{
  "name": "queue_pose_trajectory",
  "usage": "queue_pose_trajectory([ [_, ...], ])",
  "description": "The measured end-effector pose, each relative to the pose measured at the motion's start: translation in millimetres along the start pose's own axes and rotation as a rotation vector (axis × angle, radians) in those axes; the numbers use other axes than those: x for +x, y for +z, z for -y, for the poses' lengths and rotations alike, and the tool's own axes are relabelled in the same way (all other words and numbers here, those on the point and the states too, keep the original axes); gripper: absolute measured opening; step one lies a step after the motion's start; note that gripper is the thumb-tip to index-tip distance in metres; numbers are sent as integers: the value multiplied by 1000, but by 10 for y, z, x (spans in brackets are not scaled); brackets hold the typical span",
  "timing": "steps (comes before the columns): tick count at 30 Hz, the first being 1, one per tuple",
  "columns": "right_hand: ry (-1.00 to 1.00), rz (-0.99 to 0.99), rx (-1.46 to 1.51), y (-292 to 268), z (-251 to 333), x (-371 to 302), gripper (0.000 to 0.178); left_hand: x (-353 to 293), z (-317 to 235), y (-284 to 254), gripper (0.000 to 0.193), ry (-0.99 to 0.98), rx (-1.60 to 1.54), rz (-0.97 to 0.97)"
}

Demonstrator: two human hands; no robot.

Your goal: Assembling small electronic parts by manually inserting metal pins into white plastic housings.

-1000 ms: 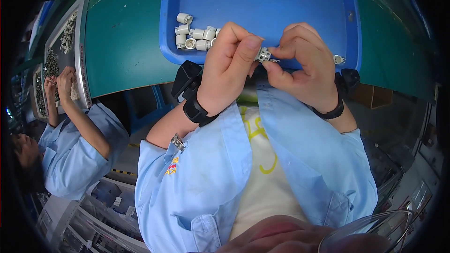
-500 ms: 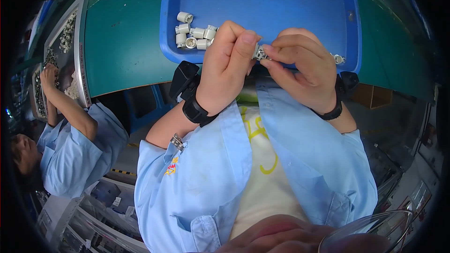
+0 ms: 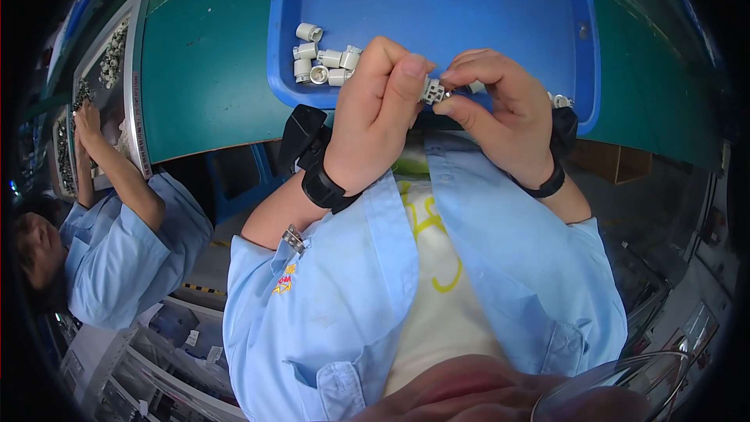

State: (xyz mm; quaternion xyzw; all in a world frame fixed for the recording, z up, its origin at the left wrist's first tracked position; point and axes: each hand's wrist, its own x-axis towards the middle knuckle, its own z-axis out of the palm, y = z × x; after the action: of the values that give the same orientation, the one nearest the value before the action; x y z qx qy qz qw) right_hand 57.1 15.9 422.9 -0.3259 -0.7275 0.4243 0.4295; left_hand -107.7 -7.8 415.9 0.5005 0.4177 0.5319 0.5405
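Over the near edge of a blue tray (image 3: 469, 8), my left hand (image 3: 375, 113) grips a small white lamp socket (image 3: 432, 91) between thumb and fingers. Its end with square openings faces my right hand. My right hand (image 3: 504, 113) is curled at that end, with thumb and forefinger close around it. A tiny shiny bit (image 3: 448, 94) shows at these fingertips; its kind is too small to tell. Several similar white cylindrical sockets (image 3: 330, 59) lie in the tray's near left corner, partly hidden by my left hand.
More white pieces (image 3: 560, 100) lie in the tray's near right corner. The tray rests on a green table (image 3: 203, 70). To the left, a co-worker's hand (image 3: 87, 119) works over a metal-rimmed tray (image 3: 141, 121) of small parts. A blue stool (image 3: 238, 180) stands below the table.
My right thumb and forefinger have moved slightly apart, uncovering more of the socket's end. The blue tray appears a little shifted in view. The co-worker's arm has moved slightly.
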Motion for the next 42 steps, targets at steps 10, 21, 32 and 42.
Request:
queue_pose_trajectory([
  [10, 19, 118, 171, -19, -86, 0, 19, -14, -34, -19, 19, -28, -54, 23],
  [21, 181, 187, 315, 51, -176, 20, 17, 9, 95, -43, 19, 137, 375, 18],
  [32, -59, 121, 157, 158, -171, 64, 16, 1, -6, -97, 21, -9, -57, -28],
  [42, -17, 165, 90, 98, 124, 177, 27, -20, -300, -178, 24, -94, -194, -40],
])
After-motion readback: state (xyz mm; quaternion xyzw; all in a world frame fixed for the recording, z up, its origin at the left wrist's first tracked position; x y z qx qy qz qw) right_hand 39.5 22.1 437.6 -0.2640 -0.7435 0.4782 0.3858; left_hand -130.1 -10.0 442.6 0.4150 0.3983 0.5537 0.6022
